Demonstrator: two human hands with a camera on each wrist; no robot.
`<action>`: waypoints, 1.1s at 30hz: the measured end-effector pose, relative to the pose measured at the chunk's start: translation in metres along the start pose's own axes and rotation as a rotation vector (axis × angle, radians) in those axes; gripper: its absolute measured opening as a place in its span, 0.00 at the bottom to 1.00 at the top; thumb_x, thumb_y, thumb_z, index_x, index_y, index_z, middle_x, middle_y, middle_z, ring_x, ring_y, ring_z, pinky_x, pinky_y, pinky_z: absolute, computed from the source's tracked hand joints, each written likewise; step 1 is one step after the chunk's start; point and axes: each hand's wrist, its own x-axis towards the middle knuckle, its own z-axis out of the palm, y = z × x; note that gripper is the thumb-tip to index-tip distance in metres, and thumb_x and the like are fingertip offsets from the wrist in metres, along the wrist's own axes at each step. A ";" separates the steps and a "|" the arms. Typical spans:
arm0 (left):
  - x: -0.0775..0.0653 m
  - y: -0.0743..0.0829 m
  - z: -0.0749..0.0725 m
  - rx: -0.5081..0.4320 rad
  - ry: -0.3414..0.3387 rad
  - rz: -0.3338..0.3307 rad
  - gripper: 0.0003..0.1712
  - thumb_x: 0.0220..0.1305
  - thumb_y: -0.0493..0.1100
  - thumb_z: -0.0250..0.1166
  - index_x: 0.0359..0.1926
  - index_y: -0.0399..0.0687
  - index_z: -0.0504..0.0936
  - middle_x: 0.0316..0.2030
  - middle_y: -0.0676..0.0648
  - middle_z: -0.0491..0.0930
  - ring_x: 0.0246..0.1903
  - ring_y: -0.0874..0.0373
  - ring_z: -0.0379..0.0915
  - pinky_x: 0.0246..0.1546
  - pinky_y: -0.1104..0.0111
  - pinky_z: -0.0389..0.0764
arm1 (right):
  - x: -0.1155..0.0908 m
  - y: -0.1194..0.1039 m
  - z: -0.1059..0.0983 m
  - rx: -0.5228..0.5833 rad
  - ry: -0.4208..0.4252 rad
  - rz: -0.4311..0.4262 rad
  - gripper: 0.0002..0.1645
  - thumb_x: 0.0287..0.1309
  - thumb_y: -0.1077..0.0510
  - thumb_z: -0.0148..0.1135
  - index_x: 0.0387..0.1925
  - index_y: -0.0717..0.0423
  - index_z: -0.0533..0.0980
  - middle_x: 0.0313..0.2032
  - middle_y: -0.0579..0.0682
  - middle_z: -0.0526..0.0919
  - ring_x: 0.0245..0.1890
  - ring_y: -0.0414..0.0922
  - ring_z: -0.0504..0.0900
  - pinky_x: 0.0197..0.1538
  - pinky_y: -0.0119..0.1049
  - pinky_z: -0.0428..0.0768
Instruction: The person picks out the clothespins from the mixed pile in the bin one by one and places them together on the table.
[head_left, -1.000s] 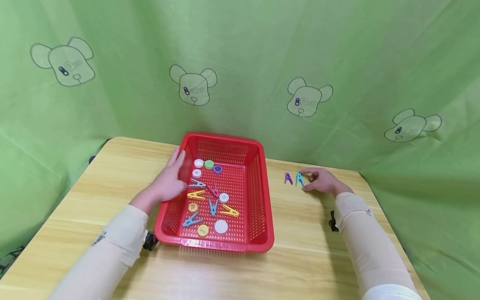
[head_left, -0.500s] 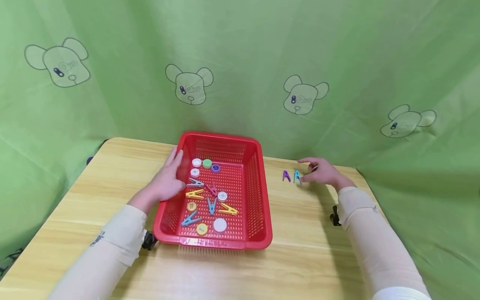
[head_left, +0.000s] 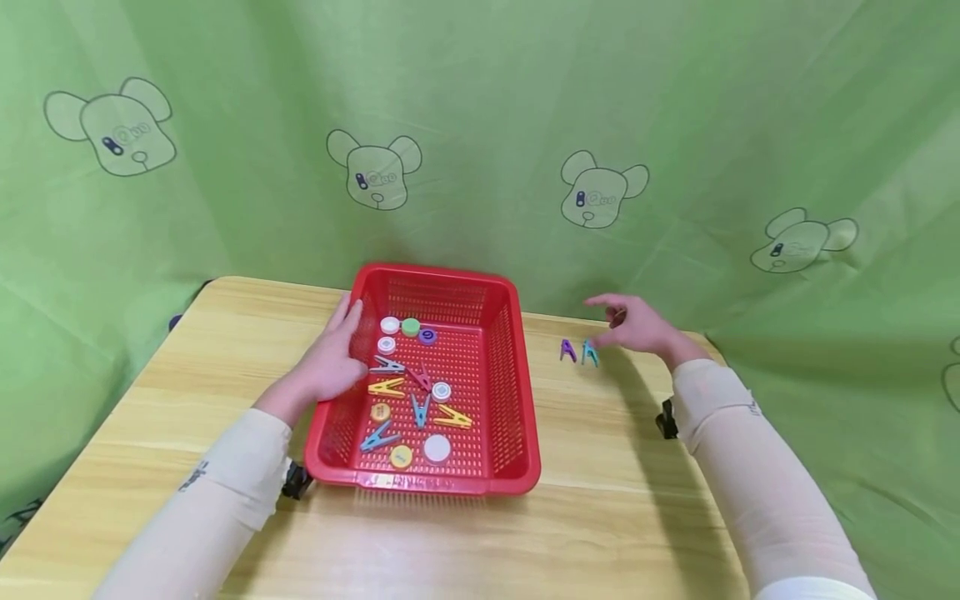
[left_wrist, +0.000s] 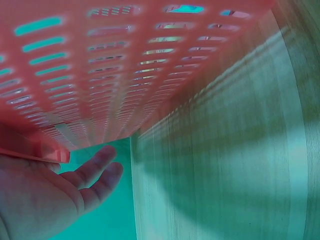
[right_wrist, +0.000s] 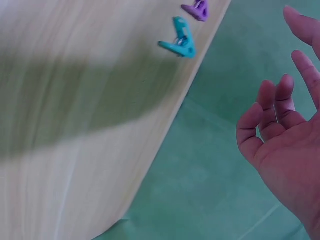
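My left hand (head_left: pixel 333 358) holds the left rim of a red plastic basket (head_left: pixel 531 417), thumb over the inside and fingers along the outside. In the left wrist view, two fingers of the left hand (left_wrist: pixel 65 187) reach past the rim, below the slotted wall. At the right, my right hand (head_left: pixel 637 323) hovers just above and beside a teal clothespin (head_left: pixel 590 353), holding nothing. A purple clothespin (head_left: pixel 567 350) lies left of the teal one on the table. In the right wrist view, the right hand (right_wrist: pixel 295 130) has spread, loosely bent fingers, apart from both clothespins.
Inside the basket lie yellow clothespins (head_left: pixel 453 417), blue ones (head_left: pixel 421 410), a red one (head_left: pixel 420 379) and several round caps, such as a white cap (head_left: pixel 437 448) and a green cap (head_left: pixel 410 327). A green curtain (head_left: pixel 480 150) hangs behind the wooden table (head_left: pixel 585 525).
My right hand has let go of the teal clothespin and risen away from it, fingers spreading. The left hand keeps its hold on the basket. The head view has shifted slightly.
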 end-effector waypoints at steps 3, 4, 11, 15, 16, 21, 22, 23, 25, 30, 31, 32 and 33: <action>0.000 -0.001 0.000 0.004 0.002 -0.001 0.61 0.51 0.27 0.62 0.80 0.44 0.37 0.78 0.51 0.22 0.74 0.37 0.36 0.61 0.44 0.69 | 0.002 -0.009 0.000 -0.015 0.003 -0.024 0.44 0.46 0.61 0.78 0.66 0.59 0.72 0.32 0.57 0.72 0.29 0.48 0.68 0.33 0.39 0.73; 0.000 -0.001 -0.001 0.006 0.002 -0.001 0.61 0.51 0.28 0.62 0.80 0.44 0.37 0.78 0.51 0.22 0.74 0.37 0.35 0.62 0.44 0.68 | 0.003 -0.011 0.000 -0.023 0.004 -0.032 0.43 0.46 0.61 0.78 0.66 0.58 0.72 0.31 0.57 0.72 0.29 0.48 0.68 0.34 0.39 0.73; -0.001 -0.001 -0.002 0.002 -0.003 -0.001 0.60 0.51 0.27 0.62 0.79 0.43 0.37 0.78 0.50 0.22 0.74 0.37 0.35 0.63 0.44 0.66 | 0.014 -0.026 0.006 -0.050 0.003 -0.086 0.43 0.46 0.59 0.79 0.65 0.57 0.73 0.31 0.57 0.72 0.29 0.48 0.68 0.34 0.40 0.72; -0.002 -0.002 -0.001 -0.006 -0.002 -0.006 0.60 0.51 0.27 0.62 0.79 0.44 0.37 0.78 0.51 0.22 0.74 0.37 0.34 0.61 0.44 0.68 | 0.020 -0.040 0.011 -0.016 -0.004 -0.100 0.43 0.45 0.58 0.80 0.65 0.53 0.73 0.31 0.56 0.72 0.30 0.49 0.68 0.36 0.42 0.73; -0.002 -0.002 -0.001 -0.003 0.000 -0.006 0.60 0.51 0.27 0.62 0.79 0.43 0.37 0.78 0.51 0.22 0.74 0.37 0.34 0.62 0.44 0.67 | 0.022 -0.043 0.013 -0.013 -0.003 -0.104 0.44 0.44 0.57 0.81 0.65 0.52 0.74 0.31 0.55 0.72 0.29 0.49 0.68 0.36 0.42 0.74; -0.001 -0.001 0.000 -0.015 -0.004 -0.010 0.59 0.52 0.27 0.62 0.80 0.44 0.37 0.78 0.51 0.22 0.74 0.37 0.35 0.59 0.44 0.71 | 0.028 -0.060 0.020 -0.024 0.004 -0.148 0.43 0.43 0.57 0.82 0.64 0.50 0.75 0.32 0.53 0.73 0.31 0.49 0.69 0.36 0.42 0.74; -0.001 -0.001 0.000 -0.017 -0.004 -0.013 0.59 0.52 0.27 0.62 0.80 0.45 0.37 0.78 0.52 0.22 0.74 0.37 0.35 0.59 0.44 0.71 | 0.029 -0.063 0.022 -0.029 0.001 -0.162 0.43 0.42 0.57 0.81 0.64 0.50 0.75 0.32 0.53 0.73 0.31 0.50 0.70 0.37 0.42 0.74; -0.001 -0.001 0.000 -0.022 -0.005 -0.015 0.59 0.53 0.27 0.61 0.80 0.45 0.37 0.78 0.52 0.22 0.74 0.37 0.35 0.58 0.44 0.72 | 0.030 -0.067 0.024 -0.032 -0.003 -0.178 0.43 0.42 0.58 0.81 0.64 0.51 0.75 0.32 0.53 0.73 0.33 0.51 0.70 0.38 0.42 0.74; -0.001 -0.001 0.001 -0.019 -0.006 -0.016 0.60 0.52 0.27 0.62 0.80 0.45 0.37 0.78 0.52 0.22 0.74 0.37 0.35 0.58 0.45 0.72 | 0.032 -0.074 0.027 -0.032 -0.013 -0.208 0.43 0.42 0.58 0.81 0.64 0.52 0.75 0.33 0.53 0.74 0.35 0.51 0.71 0.41 0.43 0.75; 0.001 -0.001 0.001 -0.028 -0.006 -0.020 0.61 0.52 0.27 0.62 0.80 0.47 0.36 0.77 0.54 0.21 0.75 0.38 0.34 0.57 0.45 0.73 | 0.034 -0.096 0.037 -0.025 -0.038 -0.251 0.44 0.42 0.56 0.81 0.64 0.54 0.75 0.36 0.53 0.75 0.39 0.53 0.73 0.46 0.45 0.75; 0.001 0.000 0.001 -0.031 -0.005 -0.021 0.61 0.52 0.27 0.62 0.80 0.48 0.37 0.77 0.54 0.21 0.75 0.39 0.34 0.56 0.45 0.74 | 0.034 -0.101 0.039 -0.023 -0.041 -0.255 0.44 0.42 0.55 0.82 0.64 0.54 0.75 0.36 0.54 0.75 0.40 0.53 0.73 0.46 0.45 0.75; 0.001 0.000 0.001 -0.032 -0.005 -0.020 0.61 0.52 0.27 0.62 0.80 0.48 0.37 0.77 0.54 0.21 0.75 0.39 0.34 0.56 0.46 0.75 | 0.034 -0.106 0.041 -0.023 -0.044 -0.257 0.44 0.42 0.55 0.81 0.64 0.54 0.75 0.36 0.54 0.75 0.40 0.54 0.73 0.46 0.45 0.75; 0.001 0.000 0.001 -0.031 -0.004 -0.020 0.61 0.52 0.27 0.62 0.80 0.48 0.37 0.77 0.54 0.22 0.75 0.39 0.34 0.56 0.46 0.75 | 0.034 -0.109 0.043 -0.024 -0.047 -0.261 0.43 0.43 0.54 0.81 0.64 0.53 0.75 0.37 0.55 0.74 0.40 0.55 0.73 0.45 0.45 0.74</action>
